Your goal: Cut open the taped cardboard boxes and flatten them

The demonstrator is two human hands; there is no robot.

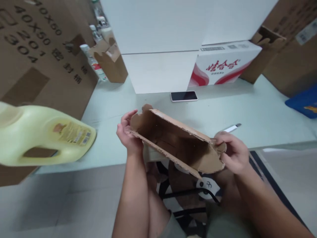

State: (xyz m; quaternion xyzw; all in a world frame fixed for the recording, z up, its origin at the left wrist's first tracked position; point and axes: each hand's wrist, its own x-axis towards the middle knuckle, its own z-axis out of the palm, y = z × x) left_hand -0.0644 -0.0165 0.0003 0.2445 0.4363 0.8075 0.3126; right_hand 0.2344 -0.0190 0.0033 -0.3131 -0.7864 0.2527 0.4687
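Between my hands is a cardboard box [170,138] with its long open side facing up, its cut edges rough and nothing visible inside. My left hand [130,132] grips its left end, fingers along the outside and edge. At the opposite end, my right hand [232,150] pinches a torn end flap between thumb and fingers. The box is held tilted over the table's front edge, its right end lower and nearer to me. Just beyond my right hand a white utility knife [231,128] lies on the table.
On the pale green table [109,99] a phone [184,96] lies before white boxes [160,71]. A yellow detergent jug [44,135] stands at left beside a big carton [44,53]. Bottles and a small cardboard box [111,62] are behind; a blue container [304,102] is at right.
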